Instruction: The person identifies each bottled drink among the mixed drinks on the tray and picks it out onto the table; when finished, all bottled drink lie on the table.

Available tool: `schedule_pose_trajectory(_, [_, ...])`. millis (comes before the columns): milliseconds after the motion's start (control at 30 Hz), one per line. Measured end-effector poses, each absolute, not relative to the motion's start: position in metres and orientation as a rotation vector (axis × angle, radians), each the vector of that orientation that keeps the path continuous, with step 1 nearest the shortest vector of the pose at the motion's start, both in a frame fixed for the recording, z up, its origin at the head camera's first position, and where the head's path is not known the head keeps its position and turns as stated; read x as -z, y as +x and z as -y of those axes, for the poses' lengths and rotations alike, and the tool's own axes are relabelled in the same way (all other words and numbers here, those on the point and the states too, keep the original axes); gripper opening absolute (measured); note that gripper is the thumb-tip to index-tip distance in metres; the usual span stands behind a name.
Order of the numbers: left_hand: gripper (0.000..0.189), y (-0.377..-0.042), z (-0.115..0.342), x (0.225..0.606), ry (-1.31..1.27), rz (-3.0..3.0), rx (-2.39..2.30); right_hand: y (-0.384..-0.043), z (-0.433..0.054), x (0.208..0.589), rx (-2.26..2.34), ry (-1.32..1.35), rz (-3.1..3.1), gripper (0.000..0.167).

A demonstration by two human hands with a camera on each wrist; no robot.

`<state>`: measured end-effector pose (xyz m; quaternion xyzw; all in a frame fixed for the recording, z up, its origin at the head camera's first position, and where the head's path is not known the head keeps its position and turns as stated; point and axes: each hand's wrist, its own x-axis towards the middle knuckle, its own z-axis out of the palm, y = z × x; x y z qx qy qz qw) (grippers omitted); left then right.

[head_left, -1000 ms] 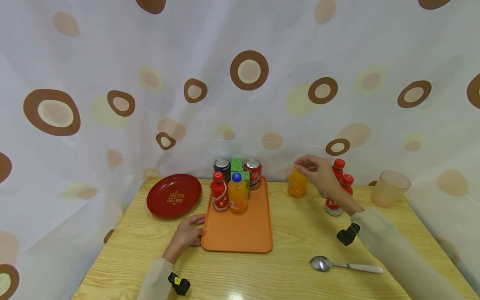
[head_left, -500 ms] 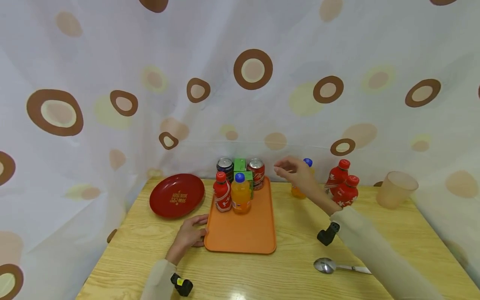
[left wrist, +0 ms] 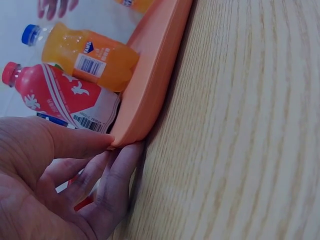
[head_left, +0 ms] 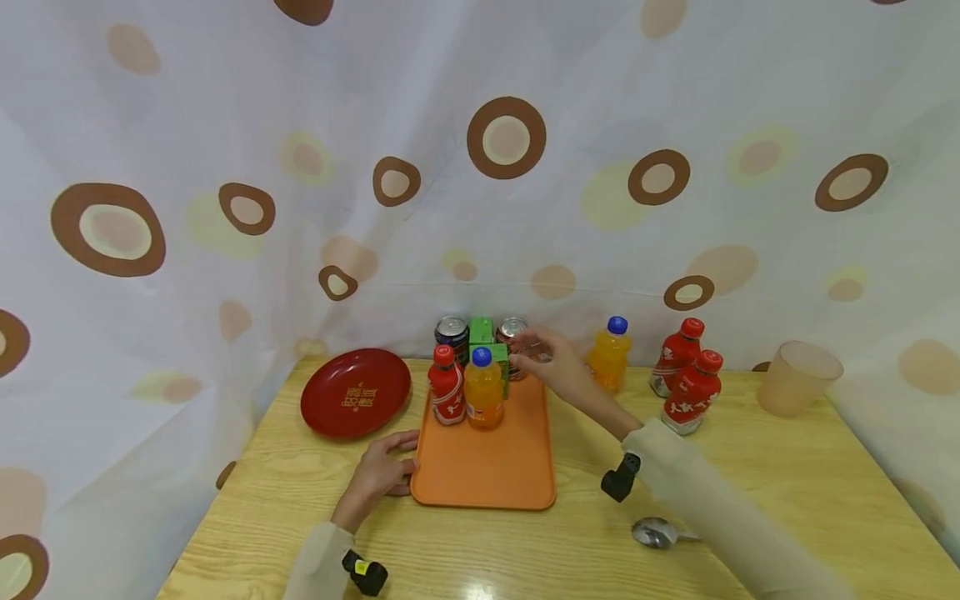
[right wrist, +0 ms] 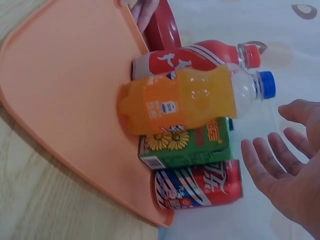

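Observation:
My left hand (head_left: 378, 471) is at the left edge of an orange tray (head_left: 483, 475); the left wrist view has its thumb on the rim and fingers against the outer side, pinching it. Above the tray's back right part, my right hand (head_left: 555, 367) holds nothing, fingers spread and slightly bent. Nearest to it are a red cola can (right wrist: 200, 185) and a blue-capped bottle of orange soda (right wrist: 185, 100). Also on the tray stand a red-capped bottle (head_left: 447, 387), green drink cartons (right wrist: 187, 145) and a dark can (head_left: 452, 333).
On the table (head_left: 255, 517), a red plate (head_left: 356, 392) lies left of the tray. To the right stand another orange soda bottle (head_left: 611, 354), two red bottles (head_left: 677, 358) and a frosted cup (head_left: 797, 379). A spoon (head_left: 654, 532) lies in front, partly under the right sleeve. A patterned curtain (head_left: 570, 208) hangs behind.
My right hand has moved left, from the top of the orange soda bottle on the table to over the tray's back right. That bottle stays standing. The left hand stays at the tray edge.

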<state>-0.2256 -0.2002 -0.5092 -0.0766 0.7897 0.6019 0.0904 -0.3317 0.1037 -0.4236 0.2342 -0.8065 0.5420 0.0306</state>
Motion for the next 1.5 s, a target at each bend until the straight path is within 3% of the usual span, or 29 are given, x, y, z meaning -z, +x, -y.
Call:
schedule_pose_trajectory(533, [0.048, -0.224, 0.200, 0.509, -0.222, -2.352, -1.782, -0.329, -0.075, 0.440, -1.685, 0.818, 2.474, 0.046])
schedule_pose_trajectory(933, [0.049, -0.224, 0.197, 0.510, -0.229, -2.354, -1.760, -0.322, -0.059, 0.454, -1.543, 0.645, 2.610, 0.065])
schedule_pose_trajectory(1500, [0.049, -0.223, 0.200, 0.510, -0.239, -2.367, -1.767, -0.308, -0.069, 0.468, -1.612, 0.643, 2.644, 0.069])
